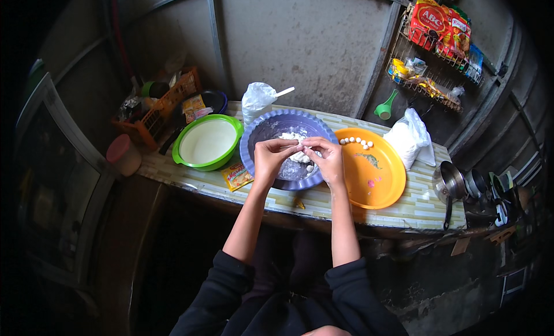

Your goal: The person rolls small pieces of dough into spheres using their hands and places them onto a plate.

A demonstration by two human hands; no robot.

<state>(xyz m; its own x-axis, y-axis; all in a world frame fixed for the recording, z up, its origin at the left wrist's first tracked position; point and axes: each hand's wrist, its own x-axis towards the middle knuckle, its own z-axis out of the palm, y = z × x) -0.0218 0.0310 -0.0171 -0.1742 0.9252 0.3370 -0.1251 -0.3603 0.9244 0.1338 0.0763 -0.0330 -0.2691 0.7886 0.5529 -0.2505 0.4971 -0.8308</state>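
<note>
My left hand (273,156) and my right hand (325,156) meet at the fingertips above a purple plastic basin (255,124) with a wavy rim. Between the fingertips they pinch a small bit of white dough, mostly covered by the fingers. Under them in the basin lies a lump of white dough (291,137), partly hidden by my hands. A small loose piece of dough (310,168) rests lower in the basin, and white smears coat its inside. To the right, an orange plastic tray (355,180) holds several small white dough balls (358,140) along its upper left.
Left of the basin are a lime-green bowl (176,152) and a yellow seasoning packet (237,176). Behind it stands a plastic bag of white powder (256,103) with a spoon handle sticking out. A second bag (407,139) and saucepans (448,180) occupy the counter's right.
</note>
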